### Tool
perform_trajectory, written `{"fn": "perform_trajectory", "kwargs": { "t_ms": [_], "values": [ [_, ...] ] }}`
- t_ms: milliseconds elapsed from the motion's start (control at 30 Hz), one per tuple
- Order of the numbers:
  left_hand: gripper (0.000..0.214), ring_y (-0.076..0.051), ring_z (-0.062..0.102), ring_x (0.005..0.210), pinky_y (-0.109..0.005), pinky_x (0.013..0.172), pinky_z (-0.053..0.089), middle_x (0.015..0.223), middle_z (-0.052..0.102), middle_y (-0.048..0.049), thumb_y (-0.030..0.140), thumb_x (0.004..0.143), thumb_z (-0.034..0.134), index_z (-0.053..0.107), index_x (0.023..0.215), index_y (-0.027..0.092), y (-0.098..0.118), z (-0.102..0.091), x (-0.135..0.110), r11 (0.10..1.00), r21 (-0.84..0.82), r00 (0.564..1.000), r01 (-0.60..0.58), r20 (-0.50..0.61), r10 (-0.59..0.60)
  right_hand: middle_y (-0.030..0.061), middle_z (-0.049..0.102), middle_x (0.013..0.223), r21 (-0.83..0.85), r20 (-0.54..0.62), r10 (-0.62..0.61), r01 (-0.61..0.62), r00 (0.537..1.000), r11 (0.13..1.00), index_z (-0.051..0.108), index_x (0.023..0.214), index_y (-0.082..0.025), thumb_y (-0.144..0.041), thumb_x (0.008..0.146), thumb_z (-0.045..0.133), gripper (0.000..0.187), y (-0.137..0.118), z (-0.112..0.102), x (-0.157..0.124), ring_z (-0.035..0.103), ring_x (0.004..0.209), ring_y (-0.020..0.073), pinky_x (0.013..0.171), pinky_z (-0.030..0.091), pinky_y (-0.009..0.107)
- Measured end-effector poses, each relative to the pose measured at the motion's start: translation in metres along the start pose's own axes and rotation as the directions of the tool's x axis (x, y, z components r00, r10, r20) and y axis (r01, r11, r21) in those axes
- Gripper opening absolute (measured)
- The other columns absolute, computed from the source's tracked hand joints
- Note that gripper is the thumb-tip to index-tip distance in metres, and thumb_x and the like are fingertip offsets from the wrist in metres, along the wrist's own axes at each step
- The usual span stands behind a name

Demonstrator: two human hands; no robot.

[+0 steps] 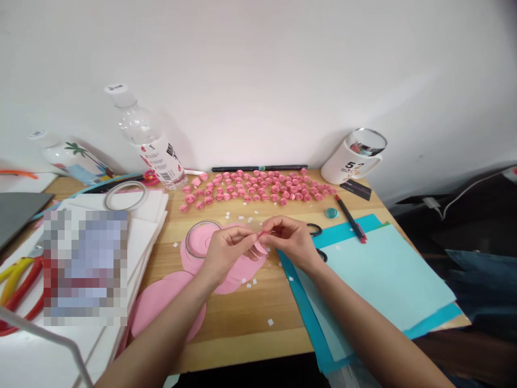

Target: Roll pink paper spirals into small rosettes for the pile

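Observation:
Between the fingertips of my left hand (pixel 230 249) and my right hand (pixel 291 240) is a small strip of pink paper (pixel 262 247), partly curled. Both hands pinch it, fingers closed, above the middle of the table. Under my left hand lie pink paper circles (pixel 232 280), and a ring of tape (pixel 186 243) rests on one of them. More pink circles (pixel 165 302) lie nearer the front, partly behind my left forearm. Toward the wall, many small rolled pink paper roses (pixel 252 189) stand in a loose cluster. Black-handled scissors (pixel 315 230) sit beside my right hand, mostly hidden by it.
Light blue paper sheets (pixel 375 285) lie at right, with a pen (pixel 350 218) across them. A white mug (pixel 348 159) and a plastic bottle (pixel 151 145) stand by the wall. White paper stacks (pixel 151 215) and red-yellow scissors (pixel 24 285) occupy the left. White paper bits (pixel 270 322) are scattered about.

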State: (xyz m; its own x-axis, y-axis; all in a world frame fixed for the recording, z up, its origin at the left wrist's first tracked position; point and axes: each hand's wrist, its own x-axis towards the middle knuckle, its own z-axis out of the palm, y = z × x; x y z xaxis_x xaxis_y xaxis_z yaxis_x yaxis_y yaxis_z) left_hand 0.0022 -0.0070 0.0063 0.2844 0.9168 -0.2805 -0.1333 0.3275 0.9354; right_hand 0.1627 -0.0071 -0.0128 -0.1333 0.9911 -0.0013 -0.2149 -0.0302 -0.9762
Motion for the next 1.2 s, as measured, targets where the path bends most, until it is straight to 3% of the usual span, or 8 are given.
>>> {"fn": "perform_trajectory", "kwargs": {
  "t_ms": [400,600,800,867,1000,1200],
  "values": [
    [0.017,-0.018,0.067,0.059,-0.031,0.061,0.058,0.063,0.069,-0.0022,0.028,0.063,0.073,0.068,0.069,0.013,0.000,0.004,-0.002,0.995,-0.062,0.997,0.077,0.013,-0.076,-0.0014,0.056,0.064,-0.083,0.074,0.052,-0.046,0.996,0.996,0.056,0.062,-0.018,-0.035,0.051,0.081,0.032,0.000,0.001,-0.002,0.052,0.058,0.0116,0.052,0.044,0.024],
    [0.024,-0.016,0.065,0.053,-0.032,0.058,0.059,0.059,0.068,-0.0018,0.027,0.053,0.080,0.066,0.066,0.011,-0.004,0.002,0.001,0.982,-0.142,0.988,0.124,-0.070,-0.135,0.0006,0.056,0.074,-0.182,0.114,-0.012,0.033,0.993,0.983,0.060,0.068,-0.018,-0.035,0.056,0.079,0.029,-0.001,0.004,-0.004,0.053,0.066,0.0124,0.058,0.045,0.025],
    [0.022,-0.014,0.064,0.055,-0.028,0.056,0.057,0.059,0.067,-0.0028,0.026,0.057,0.078,0.066,0.066,0.010,-0.003,-0.004,0.004,0.973,-0.227,0.989,0.050,-0.126,-0.080,0.0061,0.059,0.094,-0.282,0.152,-0.137,0.176,0.979,0.943,0.063,0.088,-0.020,-0.030,0.066,0.074,0.027,-0.006,0.006,-0.006,0.057,0.078,0.0158,0.062,0.048,0.027],
    [0.024,-0.016,0.065,0.059,-0.030,0.057,0.058,0.065,0.069,-0.0044,0.027,0.057,0.078,0.065,0.068,0.011,-0.002,-0.004,0.004,0.966,-0.254,0.985,0.040,-0.154,-0.081,0.0078,0.057,0.101,-0.396,0.148,-0.244,0.284,0.958,0.873,0.064,0.087,-0.021,-0.030,0.069,0.072,0.022,-0.006,0.009,-0.007,0.057,0.082,0.0173,0.063,0.049,0.028],
    [0.026,-0.019,0.066,0.066,-0.033,0.058,0.058,0.071,0.070,-0.0065,0.028,0.056,0.078,0.065,0.068,0.010,0.000,-0.004,0.003,0.957,-0.286,0.981,0.042,-0.171,-0.095,0.0082,0.053,0.103,-0.630,0.196,-0.472,0.480,0.859,0.611,0.067,0.084,-0.023,-0.024,0.074,0.066,0.010,0.000,0.012,-0.011,0.055,0.083,0.0175,0.068,0.050,0.032],
    [0.022,-0.015,0.065,0.065,-0.026,0.059,0.055,0.070,0.071,-0.0058,0.028,0.058,0.077,0.065,0.066,0.011,-0.002,-0.003,0.002,0.958,-0.286,0.978,0.032,-0.187,-0.089,0.0054,0.055,0.087,-0.754,0.317,-0.503,0.535,0.804,0.381,0.068,0.092,-0.027,-0.022,0.080,0.061,0.015,0.007,0.009,-0.015,0.053,0.070,0.0137,0.058,0.047,0.027]
  ]
}}
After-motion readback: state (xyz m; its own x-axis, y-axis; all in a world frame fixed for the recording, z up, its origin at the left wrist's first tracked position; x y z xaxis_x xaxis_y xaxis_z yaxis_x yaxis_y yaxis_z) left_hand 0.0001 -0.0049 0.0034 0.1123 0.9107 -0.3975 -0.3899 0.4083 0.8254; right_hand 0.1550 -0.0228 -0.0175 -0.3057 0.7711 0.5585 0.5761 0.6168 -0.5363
